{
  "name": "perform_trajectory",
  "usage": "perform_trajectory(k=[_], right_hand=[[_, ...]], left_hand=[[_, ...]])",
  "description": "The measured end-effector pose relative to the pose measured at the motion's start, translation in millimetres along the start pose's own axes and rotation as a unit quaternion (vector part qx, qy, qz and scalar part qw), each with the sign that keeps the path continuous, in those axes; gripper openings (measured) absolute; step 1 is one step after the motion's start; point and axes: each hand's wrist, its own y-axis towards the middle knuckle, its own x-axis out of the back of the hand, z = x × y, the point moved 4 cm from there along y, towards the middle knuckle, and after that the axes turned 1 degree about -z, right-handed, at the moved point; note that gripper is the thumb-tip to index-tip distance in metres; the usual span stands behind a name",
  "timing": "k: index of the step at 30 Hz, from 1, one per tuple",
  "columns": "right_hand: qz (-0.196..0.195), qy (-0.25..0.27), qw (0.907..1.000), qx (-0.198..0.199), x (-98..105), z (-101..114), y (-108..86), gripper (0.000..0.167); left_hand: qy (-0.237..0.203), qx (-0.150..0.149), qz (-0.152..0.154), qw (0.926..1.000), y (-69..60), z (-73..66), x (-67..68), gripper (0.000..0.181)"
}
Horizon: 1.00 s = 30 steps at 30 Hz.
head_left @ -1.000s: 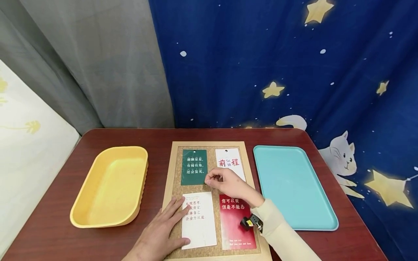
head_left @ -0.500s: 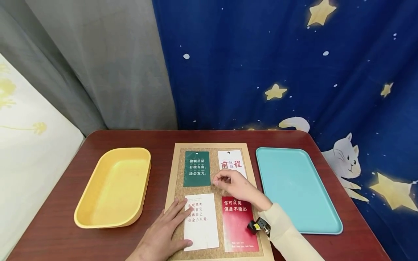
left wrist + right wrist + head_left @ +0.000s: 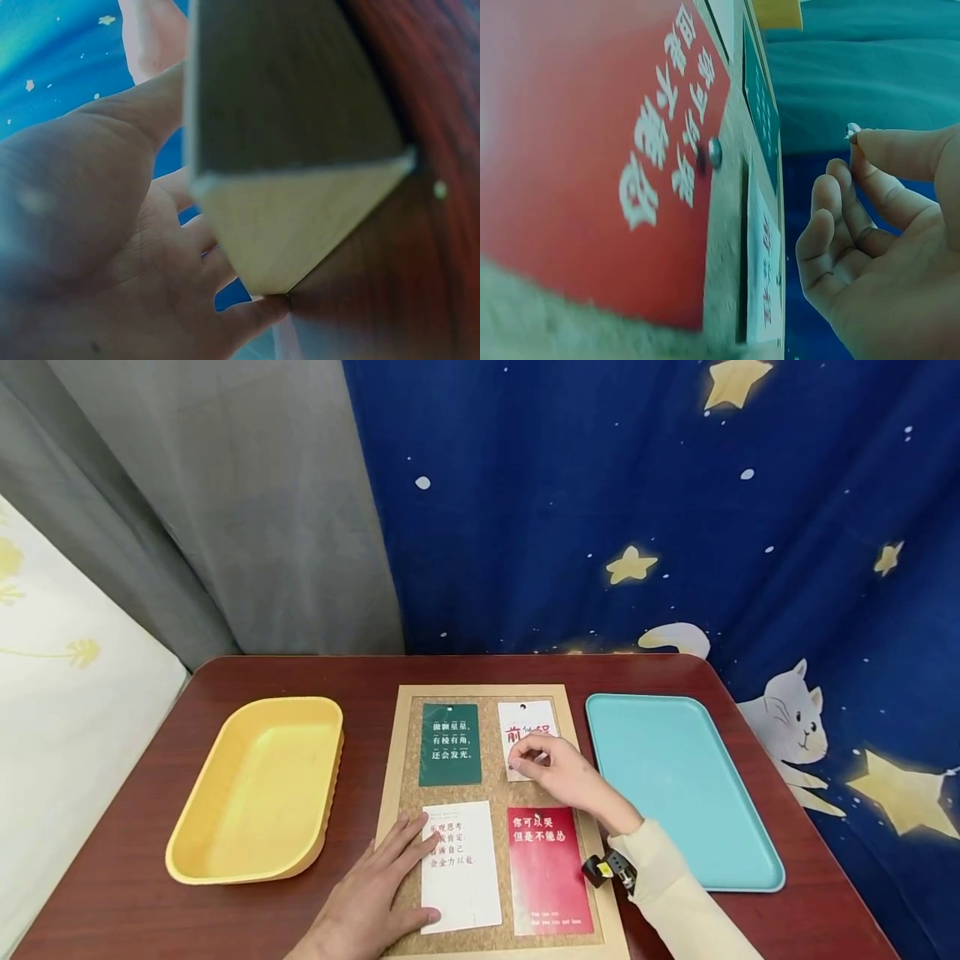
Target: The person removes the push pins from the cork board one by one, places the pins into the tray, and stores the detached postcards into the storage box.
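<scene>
Left grip (image 3: 371, 889) outspread, right grip (image 3: 564, 775) pinching a small, pale, glinting piece (image 3: 852, 131) over the upper white paper card (image 3: 529, 716), positioning it seemingly needs steady aim next.

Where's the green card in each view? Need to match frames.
Head: around mid-picture, below centre, at the far left of the four cards: green card.
Left wrist: not in it.
Right wrist: a narrow slanted strip right of centre, in the upper half, beyond the red card; green card.
Shared landmark: the cork board under the cards; the left wrist view shows only its wood, close up.
</scene>
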Motion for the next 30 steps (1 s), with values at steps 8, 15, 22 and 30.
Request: perform_trajectory(k=[8,15,22,30], right_hand=[[-0.031,-0.012,0.9995,0.001,20,-7,-6.6,0.008],[-0.043,-0.017,0.9989,-0.001,30,-18,-11.0,0.008],[-0.068,-0.018,0.9974,-0.020,44,-27,-16.9,0.008],[-0.085,-0.032,0.9951,-0.040,56,-36,-22.0,0.010]], left_hand=[[0.005,-0.008,-0.008,0.9999,0.5,-0.5,1.9,0.088],[0.011,-0.011,-0.007,0.9998,0.4,0.5,0.7,0.088],[0.013,-0.011,-0.010,0.9998,-0.8,0.8,0.1,0.088],[0.008,-0.004,-0.002,1.0000,-0.9,0.5,0.3,0.089]])
